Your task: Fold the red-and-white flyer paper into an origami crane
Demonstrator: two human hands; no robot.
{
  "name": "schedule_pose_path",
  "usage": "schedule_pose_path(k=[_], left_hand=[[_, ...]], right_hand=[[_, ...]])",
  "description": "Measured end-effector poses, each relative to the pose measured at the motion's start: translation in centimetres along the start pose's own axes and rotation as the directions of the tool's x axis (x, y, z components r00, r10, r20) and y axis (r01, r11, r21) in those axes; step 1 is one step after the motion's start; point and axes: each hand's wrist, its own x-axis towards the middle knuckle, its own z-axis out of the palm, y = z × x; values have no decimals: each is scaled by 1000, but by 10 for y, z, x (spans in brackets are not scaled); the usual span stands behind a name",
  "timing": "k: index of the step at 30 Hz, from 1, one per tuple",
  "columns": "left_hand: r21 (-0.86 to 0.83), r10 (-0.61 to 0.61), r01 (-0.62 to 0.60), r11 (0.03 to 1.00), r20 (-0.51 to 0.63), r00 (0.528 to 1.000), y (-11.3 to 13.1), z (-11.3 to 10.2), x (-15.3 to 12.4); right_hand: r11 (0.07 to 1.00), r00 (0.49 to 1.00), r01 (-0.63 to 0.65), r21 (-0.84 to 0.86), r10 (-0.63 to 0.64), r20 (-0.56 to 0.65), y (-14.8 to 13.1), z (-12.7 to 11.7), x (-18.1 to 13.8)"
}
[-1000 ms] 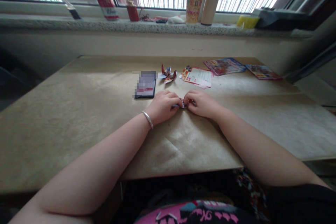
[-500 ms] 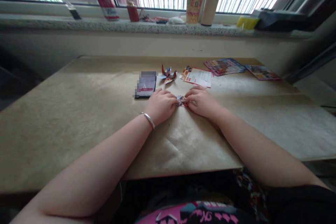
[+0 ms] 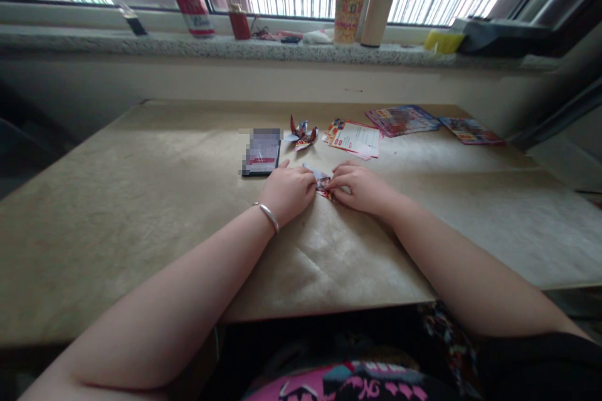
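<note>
A small folded piece of printed paper (image 3: 323,183) lies on the table between my hands. My left hand (image 3: 290,188), with a silver bangle at its wrist, grips the paper's left side with curled fingers. From the right, the fingertips of my right hand (image 3: 357,187) pinch its other side. Parts of the paper are hidden under my fingers. Just beyond stands a folded paper figure (image 3: 302,135) with pointed tips, in similar printed colours. A phone (image 3: 263,151) lies flat beyond my left hand, its screen lit.
Printed cards (image 3: 352,136) lie past my right hand. A stack of colourful booklets (image 3: 402,120) and another booklet (image 3: 471,130) are at the table's back right. On the windowsill (image 3: 282,50) stand a red can (image 3: 194,12), a red bottle (image 3: 239,22) and a patterned cup (image 3: 348,12).
The paper between my hands has turned and shows more of its surface, with a corner now sticking out away from me. My fingers have shifted slightly on it.
</note>
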Motion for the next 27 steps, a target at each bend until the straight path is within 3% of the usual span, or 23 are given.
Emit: schedule_pose_path(k=[5, 14, 27], left_hand=[[-135, -6, 7, 991, 9, 1000, -3, 6, 1], [-241, 48, -50, 969, -12, 999, -5, 11, 1], [-330, 18, -26, 943, -27, 999, -5, 14, 3]], right_hand=[[999, 999, -40, 22, 41, -20, -4, 2, -1], [968, 964, -250, 31, 252, -87, 9, 12, -1], [954, 949, -294, 66, 299, -101, 23, 22, -3]])
